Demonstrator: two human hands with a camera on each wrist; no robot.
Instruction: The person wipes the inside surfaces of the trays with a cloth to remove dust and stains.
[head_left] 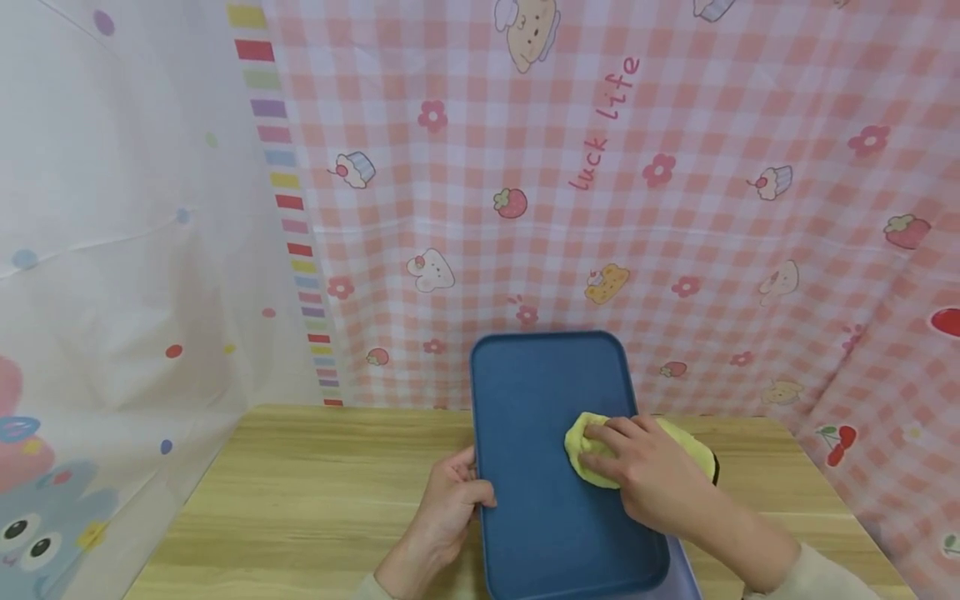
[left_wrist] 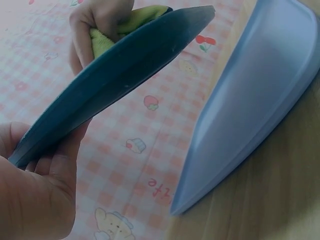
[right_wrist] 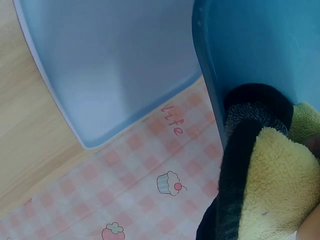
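Note:
A dark blue rectangular tray [head_left: 547, 392] is held up above the table, its inner face toward the head camera. My left hand [head_left: 450, 504] grips the tray's left edge, thumb on the rim and fingers behind; the left wrist view shows the tray edge-on in that hand [left_wrist: 45, 185]. My right hand [head_left: 648, 475] holds a bunched yellow cloth [head_left: 592, 450] with dark trim against the tray's inner face, near its right side. In the right wrist view, the fluffy cloth [right_wrist: 280, 185] shows a grey underside and covers part of the tray [right_wrist: 255, 45]; most of that hand is hidden.
A pale lilac-blue tray [left_wrist: 255, 85] lies on the wood-grain table [head_left: 322, 492], mostly hidden behind the dark tray in the head view. A pink checked curtain [head_left: 465, 167] hangs behind the table, with a white printed sheet [head_left: 150, 275] to the left.

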